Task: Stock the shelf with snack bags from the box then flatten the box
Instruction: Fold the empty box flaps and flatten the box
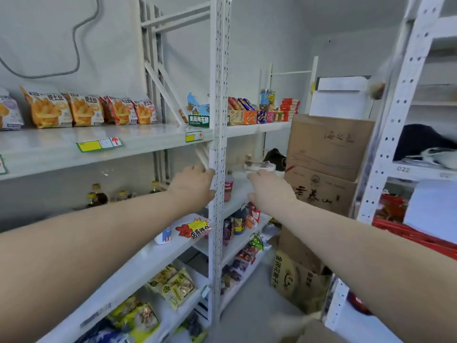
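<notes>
Several orange snack bags (85, 110) stand in a row at the back of the upper white shelf (61, 147). Both my arms reach forward at the level of the shelf below. My left hand (194, 185) is seen from the back beside the perforated upright post (218, 169), its fingertips touching the post, and it holds nothing. To the right of the post, my right hand (268, 191) has loosely spread fingers and is empty. An open cardboard box (295, 276) stands on the floor at the lower right. A blurred brown cardboard edge (311, 330) shows at the bottom.
Stacked brown cartons (326, 157) fill the corner behind my right hand. Small snack boxes and a jar (267, 99) sit on the right upper shelf. Bottles (95, 195) and packets crowd the lower shelves. A second white rack (395, 120) with red baskets (405, 231) stands at right.
</notes>
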